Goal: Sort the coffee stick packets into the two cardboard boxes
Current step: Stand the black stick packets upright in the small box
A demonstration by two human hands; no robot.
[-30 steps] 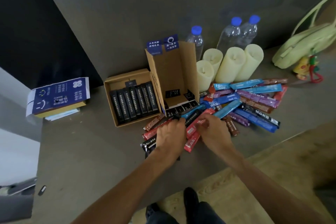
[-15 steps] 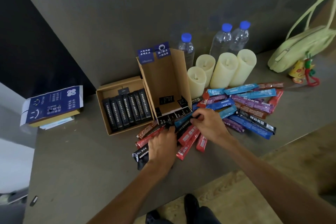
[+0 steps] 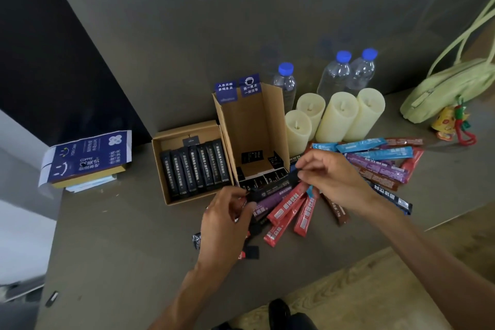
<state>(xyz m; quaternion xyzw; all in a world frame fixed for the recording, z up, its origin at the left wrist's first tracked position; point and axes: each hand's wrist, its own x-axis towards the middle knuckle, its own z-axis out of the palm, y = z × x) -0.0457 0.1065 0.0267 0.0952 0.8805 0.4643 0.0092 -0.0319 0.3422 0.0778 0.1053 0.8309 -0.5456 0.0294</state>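
Item: coffee stick sorting, mid-task, on the desk (image 3: 120, 249).

- Shallow box (image 3: 184, 130), left: lies open and holds a row of black packets (image 3: 195, 169) side by side, their long axes running near to far.
- Left hand (image 3: 227, 220): fingers curled, pinching the near-left end of the black stick packet (image 3: 273, 187).
- Tall box (image 3: 251, 126), just right of the shallow box: stands open toward the viewer, with a few small dark packets at its bottom.
- Black stick packet: held between both hands just above the pile, at the near edge of the tall box. Its long axis runs diagonally from near-left to far-right, roughly level.
- Right hand (image 3: 329, 177): thumb and fingers pinch the packet's far-right end.
- Loose packets (image 3: 375, 163), right and near: red, purple, blue, brown and black, fanned out on the desk and overlapping.

Step in hand, as judged: one black stick has been picked from the pile and is being straightened before boxing.

Next move, as judged: turn the stick so its long axis matches the row, then lay it in the shallow box. Most of the pile remains unsorted.
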